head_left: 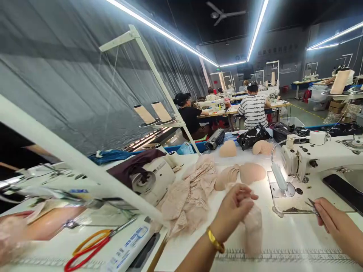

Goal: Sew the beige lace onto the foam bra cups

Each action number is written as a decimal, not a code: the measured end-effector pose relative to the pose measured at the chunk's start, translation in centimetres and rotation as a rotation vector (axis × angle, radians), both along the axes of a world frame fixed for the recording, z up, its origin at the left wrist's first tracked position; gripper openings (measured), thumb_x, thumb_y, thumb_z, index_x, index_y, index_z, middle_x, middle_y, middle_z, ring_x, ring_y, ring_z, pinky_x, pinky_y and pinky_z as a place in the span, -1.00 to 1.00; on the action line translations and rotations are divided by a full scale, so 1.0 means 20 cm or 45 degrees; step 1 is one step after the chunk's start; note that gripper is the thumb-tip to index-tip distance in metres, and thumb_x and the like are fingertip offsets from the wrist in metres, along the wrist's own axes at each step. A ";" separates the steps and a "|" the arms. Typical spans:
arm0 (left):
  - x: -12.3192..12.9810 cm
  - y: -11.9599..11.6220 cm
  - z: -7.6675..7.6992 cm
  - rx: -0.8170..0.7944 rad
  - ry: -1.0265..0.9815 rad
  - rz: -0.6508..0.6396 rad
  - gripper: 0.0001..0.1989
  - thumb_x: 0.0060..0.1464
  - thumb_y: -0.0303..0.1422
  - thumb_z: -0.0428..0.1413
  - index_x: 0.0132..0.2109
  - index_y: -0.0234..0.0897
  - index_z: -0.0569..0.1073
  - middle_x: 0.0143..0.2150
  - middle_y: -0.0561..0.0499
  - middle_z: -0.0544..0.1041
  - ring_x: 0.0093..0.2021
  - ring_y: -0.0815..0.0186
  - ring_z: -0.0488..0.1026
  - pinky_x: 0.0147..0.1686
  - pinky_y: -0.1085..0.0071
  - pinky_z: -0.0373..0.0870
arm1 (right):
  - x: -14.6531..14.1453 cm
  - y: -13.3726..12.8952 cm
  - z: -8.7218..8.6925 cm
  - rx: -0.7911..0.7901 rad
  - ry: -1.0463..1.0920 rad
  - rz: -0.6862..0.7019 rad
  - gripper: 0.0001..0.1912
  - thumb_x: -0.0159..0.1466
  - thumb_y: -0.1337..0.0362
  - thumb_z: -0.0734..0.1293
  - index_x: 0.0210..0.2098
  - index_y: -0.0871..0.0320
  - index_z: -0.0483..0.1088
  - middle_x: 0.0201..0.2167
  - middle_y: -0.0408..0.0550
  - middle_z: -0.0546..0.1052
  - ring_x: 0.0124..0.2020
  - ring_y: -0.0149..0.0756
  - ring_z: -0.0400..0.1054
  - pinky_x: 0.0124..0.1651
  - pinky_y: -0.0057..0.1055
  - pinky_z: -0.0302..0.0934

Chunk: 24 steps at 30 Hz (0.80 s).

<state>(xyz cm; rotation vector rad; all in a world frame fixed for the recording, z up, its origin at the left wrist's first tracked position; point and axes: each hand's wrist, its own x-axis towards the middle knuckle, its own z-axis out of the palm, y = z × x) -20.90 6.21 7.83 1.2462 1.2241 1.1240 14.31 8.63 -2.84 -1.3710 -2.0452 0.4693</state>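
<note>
My left hand (pixel 234 209), with a gold bangle at the wrist, is raised over the white table with its fingers curled closed. A thin beige fabric piece (pixel 253 230) hangs from these fingers, slightly blurred. To the right, my right hand (pixel 331 219) grips small thread snips (pixel 312 206), their points toward the sewing machine (pixel 314 158). Left of my left hand lies a heap of beige lace fabric (pixel 190 196). Beyond the hand are beige moulded cups (pixel 252 172), some overlapping.
A printed ruler (pixel 283 256) runs along the table's front. A black phone (pixel 343 192) lies on the machine bed. At left are red-and-orange-handled scissors (pixel 93 245), a thread stand pole (pixel 85 162) and another person's blurred hand (pixel 13 234). Black plastic bags (pixel 253 136) lie at the back.
</note>
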 end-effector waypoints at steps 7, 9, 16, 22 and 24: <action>0.17 -0.02 -0.22 -0.132 -0.132 -0.318 -0.33 -0.08 -0.34 0.39 0.18 -0.17 0.36 -0.05 -0.10 0.60 0.13 0.08 0.54 -0.05 0.32 0.37 | -0.40 -0.10 0.17 0.582 -0.257 0.303 -0.81 0.56 0.26 0.18 -0.12 0.02 0.42 -0.33 -0.08 0.61 -0.36 -0.23 0.52 -0.30 -0.36 0.30; 0.19 -0.02 -0.23 -0.138 -0.130 -0.347 -0.29 -0.09 -0.34 0.39 0.21 -0.17 0.35 -0.06 -0.06 0.60 -0.03 0.19 0.55 -0.10 0.35 0.34 | -0.46 -0.09 0.15 0.728 -0.344 0.258 -0.77 0.55 0.33 0.16 -0.19 0.04 0.41 -0.43 -0.13 0.54 -0.42 -0.26 0.45 -0.31 -0.37 0.22; 0.13 -0.03 -0.18 -0.191 0.083 -0.465 -0.21 -0.10 -0.40 0.28 0.33 -0.17 0.31 -0.09 0.02 0.61 -0.44 0.46 0.31 -0.36 0.48 0.25 | -0.49 -0.12 0.14 0.714 -0.366 0.219 -0.67 0.54 0.38 0.12 -0.32 0.04 0.36 -0.50 -0.17 0.47 -0.49 -0.28 0.41 -0.36 -0.35 0.19; -0.37 -0.01 0.18 0.444 1.048 0.232 -0.63 0.14 -0.17 0.25 0.08 -0.12 0.58 0.09 -0.12 0.64 -0.01 0.02 0.55 -0.12 0.22 0.52 | -0.05 -0.06 0.01 0.510 -0.498 0.067 -0.70 0.55 0.13 0.15 -0.17 -0.02 0.49 -0.36 -0.11 0.64 -0.44 -0.18 0.55 -0.41 -0.30 0.32; -0.43 0.00 0.21 0.653 1.187 0.434 -0.60 0.19 -0.10 0.24 0.12 -0.12 0.57 0.17 -0.16 0.61 0.15 -0.09 0.53 0.05 0.08 0.54 | 0.07 -0.03 -0.03 0.548 -0.570 -0.016 -0.64 0.53 0.08 0.14 -0.17 0.00 0.53 -0.35 -0.04 0.64 -0.40 -0.08 0.56 -0.37 -0.22 0.35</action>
